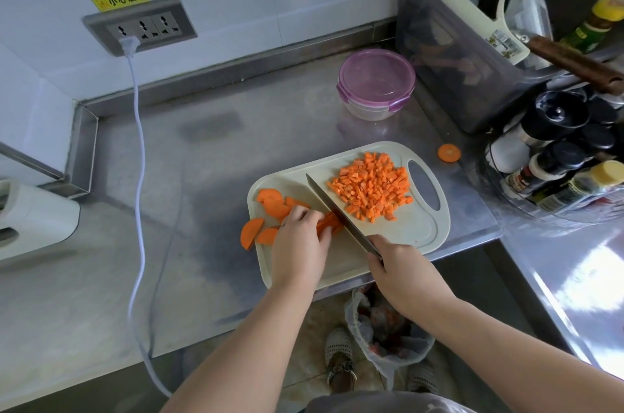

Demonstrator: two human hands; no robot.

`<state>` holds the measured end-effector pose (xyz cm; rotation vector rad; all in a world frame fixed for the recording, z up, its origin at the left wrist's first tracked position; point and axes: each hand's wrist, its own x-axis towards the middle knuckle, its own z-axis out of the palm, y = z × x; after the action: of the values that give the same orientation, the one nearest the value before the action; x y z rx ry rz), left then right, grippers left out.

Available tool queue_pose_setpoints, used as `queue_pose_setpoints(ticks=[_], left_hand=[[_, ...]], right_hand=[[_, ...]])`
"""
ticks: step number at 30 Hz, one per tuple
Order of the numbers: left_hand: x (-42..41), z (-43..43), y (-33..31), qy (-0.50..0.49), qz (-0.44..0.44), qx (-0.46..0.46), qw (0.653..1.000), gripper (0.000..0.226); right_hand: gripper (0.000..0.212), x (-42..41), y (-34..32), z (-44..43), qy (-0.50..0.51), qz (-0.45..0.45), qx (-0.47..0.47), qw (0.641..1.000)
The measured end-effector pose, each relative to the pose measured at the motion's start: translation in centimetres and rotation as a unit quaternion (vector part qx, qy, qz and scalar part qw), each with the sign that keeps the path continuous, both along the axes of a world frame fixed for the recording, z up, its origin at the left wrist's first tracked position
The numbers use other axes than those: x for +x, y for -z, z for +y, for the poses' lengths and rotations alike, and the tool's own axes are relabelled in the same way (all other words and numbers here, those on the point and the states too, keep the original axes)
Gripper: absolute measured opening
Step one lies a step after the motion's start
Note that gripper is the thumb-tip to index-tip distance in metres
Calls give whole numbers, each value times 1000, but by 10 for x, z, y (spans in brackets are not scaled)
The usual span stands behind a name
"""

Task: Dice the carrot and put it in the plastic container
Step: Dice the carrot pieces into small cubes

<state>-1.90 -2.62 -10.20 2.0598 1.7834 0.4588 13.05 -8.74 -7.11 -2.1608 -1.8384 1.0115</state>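
Observation:
A pale cutting board [408, 233] lies on the steel counter. A heap of diced carrot [371, 188] covers its right half. Several carrot slices [271, 203] lie at its left end, one half-slice [250, 232] hanging over the edge. My left hand [300, 237] holds carrot strips [329, 222] down with curled fingers. My right hand [400, 269] grips the handle of a knife [337, 210], whose blade rests on the strips beside my left fingertips. The plastic container [376, 83] with a purple clip lid, closed, stands behind the board.
One stray carrot round [449, 153] lies on the counter right of the board. A grey bin of utensils [462, 51] and a rack of spice bottles [560, 155] crowd the right. A white cable [138, 176] runs from the wall socket across the counter. A lined waste bin [388, 335] stands below.

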Motion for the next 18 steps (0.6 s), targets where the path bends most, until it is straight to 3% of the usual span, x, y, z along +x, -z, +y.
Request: queue_pose_setpoints(ticks=[9, 18], left_hand=[[0, -10, 8, -4, -28, 35, 999, 28], [0, -7, 7, -16, -45, 30, 998, 13]], right_hand=[[31, 1, 0, 1, -4, -1, -1, 1000], [32, 1, -1, 1, -1, 7, -6, 1000]])
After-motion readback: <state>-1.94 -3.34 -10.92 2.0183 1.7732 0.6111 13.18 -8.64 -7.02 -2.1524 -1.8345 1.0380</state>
